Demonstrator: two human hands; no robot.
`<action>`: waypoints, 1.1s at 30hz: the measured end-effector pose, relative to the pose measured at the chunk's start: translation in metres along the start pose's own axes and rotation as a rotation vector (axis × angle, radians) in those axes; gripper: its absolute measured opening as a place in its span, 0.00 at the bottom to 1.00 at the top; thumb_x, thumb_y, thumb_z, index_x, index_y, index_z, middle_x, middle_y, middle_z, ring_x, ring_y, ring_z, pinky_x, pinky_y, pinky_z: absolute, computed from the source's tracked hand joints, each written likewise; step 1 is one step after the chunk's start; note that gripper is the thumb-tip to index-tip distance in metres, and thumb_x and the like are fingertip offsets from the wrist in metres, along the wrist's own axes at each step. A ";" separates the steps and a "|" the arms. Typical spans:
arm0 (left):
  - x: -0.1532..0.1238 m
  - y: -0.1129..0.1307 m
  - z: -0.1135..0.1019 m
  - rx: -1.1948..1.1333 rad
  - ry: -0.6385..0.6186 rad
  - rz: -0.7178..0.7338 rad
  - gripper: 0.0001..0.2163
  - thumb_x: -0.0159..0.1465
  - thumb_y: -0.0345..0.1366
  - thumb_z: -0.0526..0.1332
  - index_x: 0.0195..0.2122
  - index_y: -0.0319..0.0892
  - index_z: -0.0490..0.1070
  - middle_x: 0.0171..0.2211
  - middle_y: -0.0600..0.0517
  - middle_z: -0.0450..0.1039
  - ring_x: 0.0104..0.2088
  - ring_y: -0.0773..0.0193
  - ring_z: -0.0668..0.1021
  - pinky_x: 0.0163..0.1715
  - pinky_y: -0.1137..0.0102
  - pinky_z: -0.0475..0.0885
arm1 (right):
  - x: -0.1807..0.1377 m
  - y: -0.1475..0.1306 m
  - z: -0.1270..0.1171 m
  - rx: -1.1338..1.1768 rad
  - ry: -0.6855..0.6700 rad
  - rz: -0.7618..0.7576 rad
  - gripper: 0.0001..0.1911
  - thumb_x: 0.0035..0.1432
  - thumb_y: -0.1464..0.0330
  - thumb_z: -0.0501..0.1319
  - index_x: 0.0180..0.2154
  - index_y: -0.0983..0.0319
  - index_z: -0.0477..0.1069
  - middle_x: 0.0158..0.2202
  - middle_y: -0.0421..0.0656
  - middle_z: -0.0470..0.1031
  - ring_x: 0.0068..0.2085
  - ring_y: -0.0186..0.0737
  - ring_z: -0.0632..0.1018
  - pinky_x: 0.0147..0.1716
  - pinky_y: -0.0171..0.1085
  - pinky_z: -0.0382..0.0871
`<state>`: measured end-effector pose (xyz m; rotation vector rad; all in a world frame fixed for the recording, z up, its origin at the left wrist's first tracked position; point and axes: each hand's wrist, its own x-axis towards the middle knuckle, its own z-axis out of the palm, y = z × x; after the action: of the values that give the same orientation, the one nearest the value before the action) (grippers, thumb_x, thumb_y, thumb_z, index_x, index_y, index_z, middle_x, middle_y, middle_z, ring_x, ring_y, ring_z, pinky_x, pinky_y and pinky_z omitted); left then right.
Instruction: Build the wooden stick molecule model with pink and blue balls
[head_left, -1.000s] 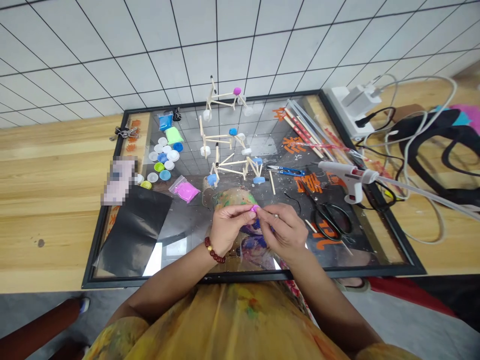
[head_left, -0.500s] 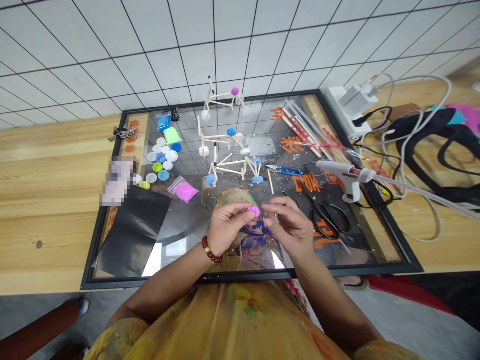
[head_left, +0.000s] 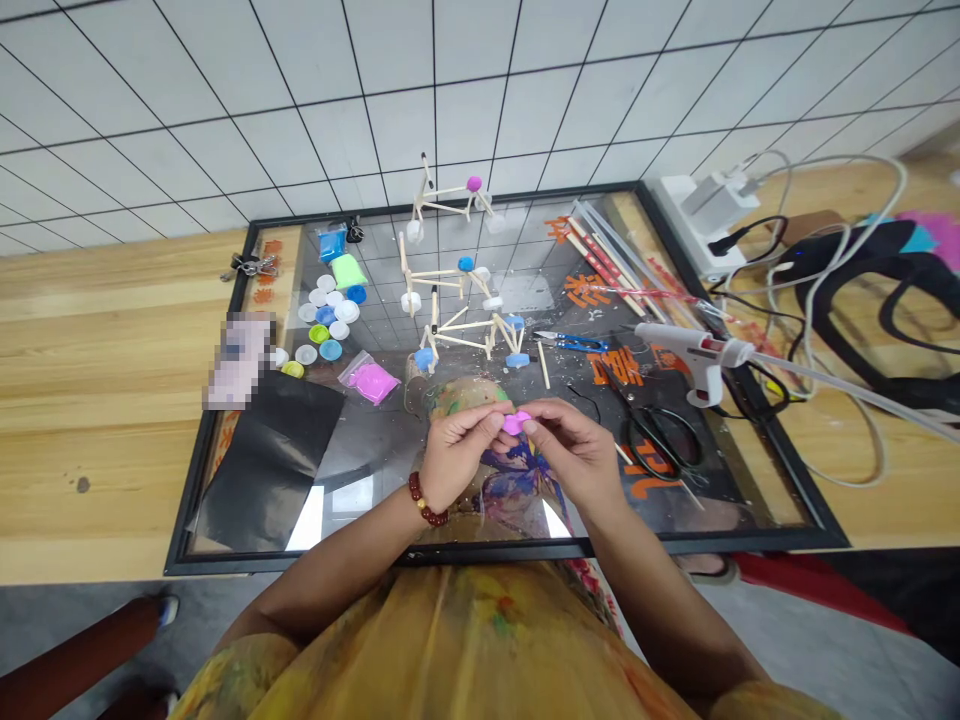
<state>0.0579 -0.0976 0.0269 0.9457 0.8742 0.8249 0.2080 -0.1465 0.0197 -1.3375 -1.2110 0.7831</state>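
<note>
A small lump of pink modelling clay (head_left: 515,424) is pinched between the fingertips of both hands, above the glass board. My left hand (head_left: 463,448) is closed on its left side, thumb and forefinger on the clay. My right hand (head_left: 576,455) grips the other side with thumb and fingers. Beyond the hands stands a small stick bicycle with light blue wheels (head_left: 457,338). Behind it are a stick bicycle with white wheels and a blue seat (head_left: 439,278) and another with a pink seat (head_left: 450,192). An open bag of pink clay (head_left: 373,382) lies left of my hands.
Several bottle caps (head_left: 327,314) lie at the left beside clay packets (head_left: 347,271), a phone-like blurred item (head_left: 238,360) and black sheets (head_left: 274,460). To the right are blue snips (head_left: 574,342), black scissors (head_left: 664,440), a glue gun (head_left: 694,355), chopsticks (head_left: 604,265) and cables (head_left: 840,375).
My right hand has moved left and its fingers now touch the pink clay, which was held by the left hand alone. The clay looks wider now.
</note>
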 end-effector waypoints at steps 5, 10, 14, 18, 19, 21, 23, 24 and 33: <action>0.001 0.001 0.002 -0.099 0.011 -0.071 0.27 0.53 0.45 0.72 0.53 0.44 0.73 0.35 0.50 0.81 0.29 0.65 0.82 0.30 0.71 0.78 | -0.001 0.003 0.000 -0.033 0.090 -0.011 0.07 0.58 0.70 0.64 0.40 0.56 0.77 0.37 0.41 0.79 0.38 0.37 0.79 0.39 0.38 0.74; 0.003 0.005 0.002 -0.245 -0.017 -0.225 0.18 0.53 0.48 0.71 0.32 0.36 0.77 0.26 0.49 0.78 0.26 0.66 0.80 0.28 0.72 0.77 | -0.003 -0.002 -0.001 -0.278 0.030 -0.420 0.17 0.56 0.78 0.62 0.44 0.54 0.77 0.44 0.45 0.78 0.44 0.40 0.80 0.44 0.41 0.75; 0.005 0.006 0.001 -0.295 0.041 -0.249 0.17 0.48 0.45 0.74 0.33 0.37 0.79 0.26 0.50 0.78 0.27 0.67 0.79 0.30 0.73 0.76 | -0.003 -0.003 -0.001 -0.285 0.044 -0.399 0.19 0.56 0.78 0.62 0.48 0.55 0.75 0.46 0.46 0.77 0.46 0.42 0.79 0.47 0.43 0.75; 0.005 0.005 0.001 -0.266 0.062 -0.200 0.16 0.49 0.44 0.74 0.34 0.38 0.81 0.30 0.49 0.79 0.30 0.67 0.79 0.31 0.73 0.76 | 0.000 -0.004 0.000 -0.236 0.025 -0.222 0.14 0.57 0.73 0.64 0.46 0.56 0.75 0.43 0.45 0.78 0.44 0.41 0.78 0.46 0.42 0.74; 0.005 0.005 0.002 -0.255 0.059 -0.186 0.16 0.49 0.44 0.74 0.34 0.39 0.81 0.32 0.49 0.80 0.31 0.67 0.79 0.32 0.73 0.76 | 0.000 -0.003 0.000 -0.222 0.009 -0.197 0.14 0.57 0.72 0.64 0.46 0.56 0.75 0.42 0.45 0.78 0.43 0.40 0.78 0.44 0.42 0.74; 0.004 0.005 0.003 -0.227 0.051 -0.161 0.16 0.50 0.44 0.73 0.35 0.39 0.81 0.34 0.48 0.80 0.33 0.66 0.79 0.33 0.72 0.76 | 0.001 -0.003 0.001 -0.192 -0.005 -0.155 0.12 0.56 0.70 0.66 0.44 0.57 0.76 0.40 0.44 0.78 0.40 0.39 0.78 0.42 0.40 0.74; 0.003 0.006 0.003 -0.208 0.040 -0.149 0.16 0.50 0.45 0.73 0.35 0.39 0.81 0.34 0.48 0.80 0.33 0.66 0.79 0.33 0.72 0.76 | 0.001 -0.003 0.001 -0.148 -0.013 -0.103 0.09 0.57 0.69 0.65 0.41 0.57 0.76 0.39 0.43 0.78 0.39 0.39 0.78 0.42 0.39 0.73; 0.003 0.005 0.003 -0.204 0.041 -0.146 0.16 0.50 0.46 0.73 0.34 0.39 0.81 0.33 0.48 0.80 0.32 0.66 0.79 0.32 0.72 0.76 | 0.001 -0.002 0.001 -0.115 -0.023 -0.069 0.07 0.58 0.69 0.65 0.40 0.57 0.77 0.38 0.43 0.78 0.39 0.38 0.78 0.42 0.39 0.72; 0.004 0.003 0.003 -0.265 0.096 -0.153 0.16 0.48 0.46 0.74 0.29 0.38 0.79 0.25 0.51 0.77 0.26 0.69 0.77 0.29 0.73 0.76 | -0.002 0.005 0.000 0.191 -0.032 0.267 0.06 0.57 0.62 0.66 0.34 0.57 0.77 0.29 0.38 0.77 0.29 0.33 0.74 0.30 0.33 0.68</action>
<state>0.0615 -0.0935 0.0296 0.6037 0.8833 0.8360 0.2086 -0.1482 0.0144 -1.3469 -0.9653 1.0858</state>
